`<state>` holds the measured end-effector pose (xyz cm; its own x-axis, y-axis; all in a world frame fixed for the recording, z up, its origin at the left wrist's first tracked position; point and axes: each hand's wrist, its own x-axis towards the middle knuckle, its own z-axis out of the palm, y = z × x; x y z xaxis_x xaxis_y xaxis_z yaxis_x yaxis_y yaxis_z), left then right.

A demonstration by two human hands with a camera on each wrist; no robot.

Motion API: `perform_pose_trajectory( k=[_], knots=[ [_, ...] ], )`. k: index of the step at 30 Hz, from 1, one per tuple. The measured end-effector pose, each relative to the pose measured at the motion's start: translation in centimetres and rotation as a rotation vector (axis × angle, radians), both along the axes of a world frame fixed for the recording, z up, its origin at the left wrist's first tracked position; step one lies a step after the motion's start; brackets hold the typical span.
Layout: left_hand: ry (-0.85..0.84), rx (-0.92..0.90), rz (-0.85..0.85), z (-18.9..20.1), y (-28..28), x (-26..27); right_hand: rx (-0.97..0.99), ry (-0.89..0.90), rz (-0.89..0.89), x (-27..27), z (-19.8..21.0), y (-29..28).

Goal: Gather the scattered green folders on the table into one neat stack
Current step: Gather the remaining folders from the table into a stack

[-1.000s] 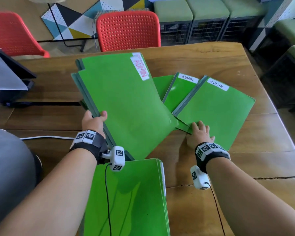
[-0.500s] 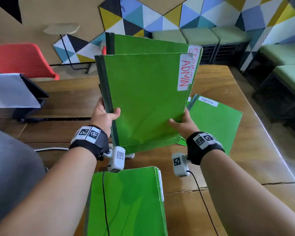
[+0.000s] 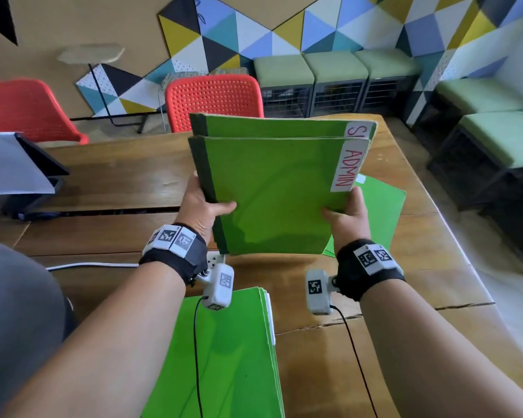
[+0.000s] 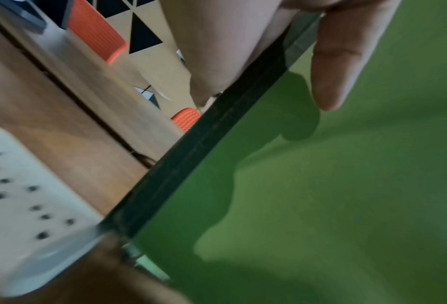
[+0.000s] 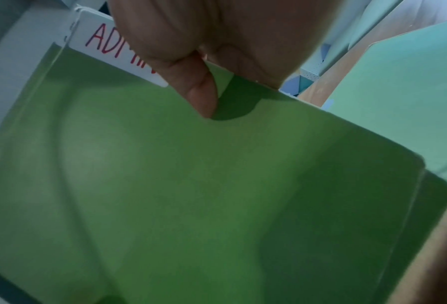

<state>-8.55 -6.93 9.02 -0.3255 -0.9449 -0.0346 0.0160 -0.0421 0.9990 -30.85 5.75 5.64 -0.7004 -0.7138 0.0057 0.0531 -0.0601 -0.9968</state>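
Note:
I hold a bundle of green folders (image 3: 272,194) upright over the table, its lower edge near or on the wood; the front one bears a white label reading ADMIN. My left hand (image 3: 201,206) grips the dark spine edge, thumb on the front cover (image 4: 321,185). My right hand (image 3: 346,214) grips the open edge just below the label, thumb pressed on the cover (image 5: 191,164). A second stack of green folders (image 3: 230,354) lies flat near me. One more green folder (image 3: 384,212) lies behind my right hand.
A white power strip (image 3: 215,258) with a cable lies under my left wrist. A dark stand with a white sheet (image 3: 18,167) sits at the table's left. Two red chairs (image 3: 213,98) stand beyond the far edge. The table's right edge (image 3: 453,236) is near.
The bundle went from lying tilted in my left hand to standing upright between both hands. My right hand left the folders on the table and took the bundle's right edge. The bundle has since sunk lower.

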Motion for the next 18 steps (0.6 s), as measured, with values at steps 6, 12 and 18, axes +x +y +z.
perform_pose_trajectory(
  k=[6,12,18],
  knots=[
    [-0.519,0.105,-0.077,-5.9,0.5,-0.3,0.388,0.054,0.15,0.4,-4.6,1.4],
    [-0.554,0.109,-0.076,-5.7,-1.8,-4.7,0.437,0.09,-0.024,-4.0,-5.1,0.4],
    [-0.925,0.239,-0.083,-9.0,-4.8,-7.6,0.738,0.046,-0.283,-11.4,-7.7,1.5]
  ],
)
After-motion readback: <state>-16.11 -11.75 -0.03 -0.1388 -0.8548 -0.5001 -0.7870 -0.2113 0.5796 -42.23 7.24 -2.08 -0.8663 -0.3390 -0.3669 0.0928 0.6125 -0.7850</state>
